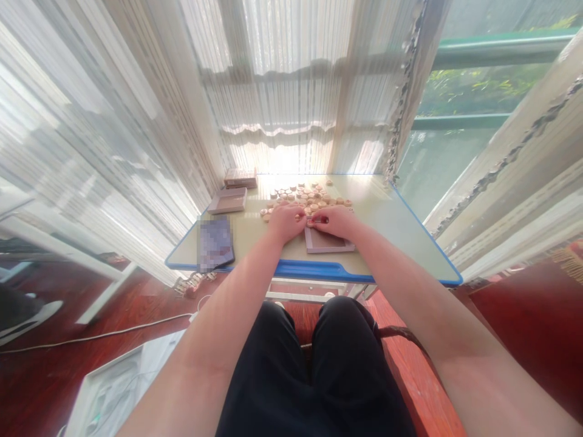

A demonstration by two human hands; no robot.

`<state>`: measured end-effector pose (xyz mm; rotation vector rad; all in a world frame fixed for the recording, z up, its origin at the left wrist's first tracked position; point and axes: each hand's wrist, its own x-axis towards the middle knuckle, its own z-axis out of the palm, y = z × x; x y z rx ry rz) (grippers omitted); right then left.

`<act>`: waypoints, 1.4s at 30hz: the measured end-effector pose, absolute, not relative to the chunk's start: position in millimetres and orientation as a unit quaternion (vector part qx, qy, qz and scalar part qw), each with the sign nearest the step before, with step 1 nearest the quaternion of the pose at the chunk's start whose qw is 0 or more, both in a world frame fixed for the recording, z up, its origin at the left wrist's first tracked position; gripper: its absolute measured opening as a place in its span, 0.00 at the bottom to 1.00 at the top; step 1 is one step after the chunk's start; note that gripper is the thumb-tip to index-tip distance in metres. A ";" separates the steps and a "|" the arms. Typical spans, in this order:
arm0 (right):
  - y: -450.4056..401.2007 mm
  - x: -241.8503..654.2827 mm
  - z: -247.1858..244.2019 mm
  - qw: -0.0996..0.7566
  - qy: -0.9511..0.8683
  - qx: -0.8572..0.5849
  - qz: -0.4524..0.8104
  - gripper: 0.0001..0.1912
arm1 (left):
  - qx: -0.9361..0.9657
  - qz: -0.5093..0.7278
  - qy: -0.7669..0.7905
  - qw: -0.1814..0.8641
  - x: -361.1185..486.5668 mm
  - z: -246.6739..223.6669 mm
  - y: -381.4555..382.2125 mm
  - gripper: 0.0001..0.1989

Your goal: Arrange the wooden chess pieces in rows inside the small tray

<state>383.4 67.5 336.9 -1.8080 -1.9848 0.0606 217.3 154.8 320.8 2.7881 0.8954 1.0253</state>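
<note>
Many round wooden pieces (317,195) lie in a loose heap on the pale table (396,237). In front of the heap is a shallow open box (328,248). My left hand (288,222) is closed at the box's left back corner, its fingertips at a wooden piece. My right hand (336,221) reaches over the back of the box, fingers pinched on a round wooden piece (310,223) at the box's back left corner. The fingertips of both hands are close together.
At the table's left back stand an open box lid (228,201) and a stacked box (241,177). A blurred dark flat object (215,243) lies at the left front. The table has a raised blue edge (314,269). Curtains hang behind it.
</note>
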 end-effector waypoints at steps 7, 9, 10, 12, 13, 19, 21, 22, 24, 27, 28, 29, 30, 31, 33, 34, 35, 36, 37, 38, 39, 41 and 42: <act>67.5 383.2 338.5 0.225 -0.716 -0.660 0.032 0.12 | 0.900 0.327 0.286 0.030 218.9 317.9 157.4 0.07; 67.0 383.5 338.6 0.232 -0.715 -0.659 0.033 0.12 | 0.899 0.325 0.290 0.033 218.6 318.7 156.7 0.08; 66.7 383.6 338.5 0.236 -0.714 -0.658 0.033 0.11 | 0.899 0.325 0.291 0.035 218.4 319.2 156.3 0.08; 66.5 383.7 338.1 0.240 -0.713 -0.658 0.032 0.11 | 0.899 0.325 0.293 0.039 218.0 320.0 155.7 0.08; 66.5 383.7 337.9 0.240 -0.713 -0.659 0.032 0.11 | 0.898 0.325 0.294 0.041 217.8 320.3 155.5 0.08; 65.7 383.3 338.4 0.230 -0.713 -0.662 0.027 0.13 | 0.891 0.329 0.308 0.050 217.6 322.3 153.7 0.09; 65.4 383.1 339.1 0.229 -0.714 -0.662 0.028 0.13 | 0.892 0.325 0.310 0.051 217.5 323.2 152.6 0.09; 65.2 383.0 339.4 0.227 -0.715 -0.661 0.028 0.13 | 0.893 0.323 0.310 0.051 217.4 323.6 152.1 0.09; 65.0 382.5 340.0 0.219 -0.716 -0.662 0.028 0.13 | 0.894 0.319 0.312 0.050 217.5 324.3 151.4 0.09; 64.5 381.0 341.0 0.209 -0.712 -0.670 0.024 0.13 | 0.894 0.317 0.313 0.051 218.0 324.3 151.6 0.09; 64.2 380.3 341.4 0.206 -0.710 -0.673 0.022 0.13 | 0.894 0.318 0.311 0.051 218.2 324.2 151.9 0.09; 63.9 379.7 342.0 0.203 -0.708 -0.676 0.020 0.13 | 0.895 0.319 0.309 0.052 218.4 324.0 152.2 0.10; 63.6 379.2 342.5 0.200 -0.707 -0.678 0.019 0.13 | 0.895 0.320 0.306 0.053 218.6 323.8 152.6 0.10; 63.4 378.8 343.1 0.197 -0.707 -0.679 0.017 0.13 | 0.896 0.320 0.304 0.055 218.7 323.6 152.9 0.10; 63.3 378.5 343.8 0.189 -0.710 -0.679 0.018 0.13 | 0.896 0.319 0.305 0.057 218.8 323.5 153.3 0.09; 63.4 378.6 343.9 0.185 -0.711 -0.678 0.018 0.13 | 0.895 0.319 0.307 0.057 218.8 323.5 153.4 0.09; 63.6 378.7 343.8 0.183 -0.712 -0.677 0.019 0.14 | 0.894 0.318 0.310 0.056 218.9 323.6 153.3 0.09; 63.8 378.8 343.6 0.182 -0.713 -0.677 0.019 0.14 | 0.894 0.317 0.312 0.055 219.0 323.7 153.2 0.09; 64.1 378.8 343.4 0.181 -0.713 -0.678 0.017 0.14 | 0.894 0.317 0.313 0.055 219.2 323.9 153.0 0.09; 64.4 378.7 343.2 0.180 -0.711 -0.679 0.015 0.14 | 0.894 0.315 0.313 0.054 219.4 324.1 152.8 0.09; 64.6 378.6 343.0 0.180 -0.709 -0.681 0.012 0.14 | 0.895 0.313 0.313 0.054 219.5 324.3 152.5 0.10; 64.8 378.1 342.9 0.179 -0.708 -0.683 0.009 0.14 | 0.896 0.308 0.314 0.057 219.7 324.7 152.1 0.10; 64.9 377.8 342.9 0.179 -0.708 -0.684 0.008 0.14 | 0.896 0.306 0.316 0.060 219.7 324.8 151.9 0.10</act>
